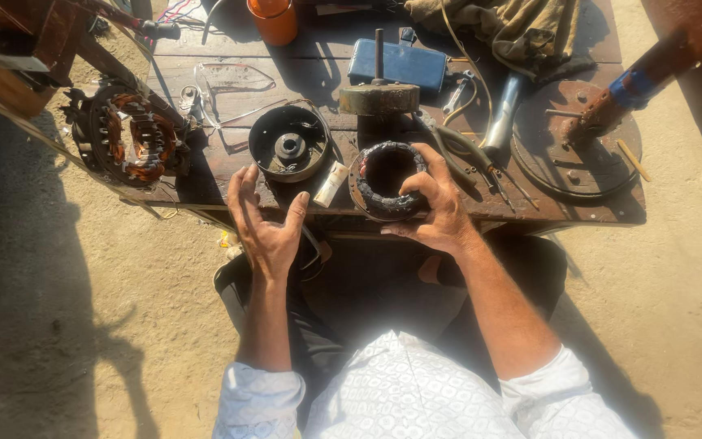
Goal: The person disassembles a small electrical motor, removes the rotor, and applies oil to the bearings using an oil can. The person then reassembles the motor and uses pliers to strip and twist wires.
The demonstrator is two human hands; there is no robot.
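Head view: right hand (440,213) fingers wrapped round dark wound stator ring (385,180) at tabletop (229,167) edge; left hand (266,223) fingers spread, empty. Copper-wound stator (136,136), round motor housing (289,143) lie apart, unassembled.

bare bench edge (205,175) before left hand (263,218), tube (331,184) alongside

Cluttered wooden workbench (205,81): round motor housing (289,143), pliers (469,154), orange cup (273,19)

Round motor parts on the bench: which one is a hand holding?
The dark wound ring at the bench's front edge, gripped by the right hand. The copper-wound stator and black cup-shaped housing lie untouched.
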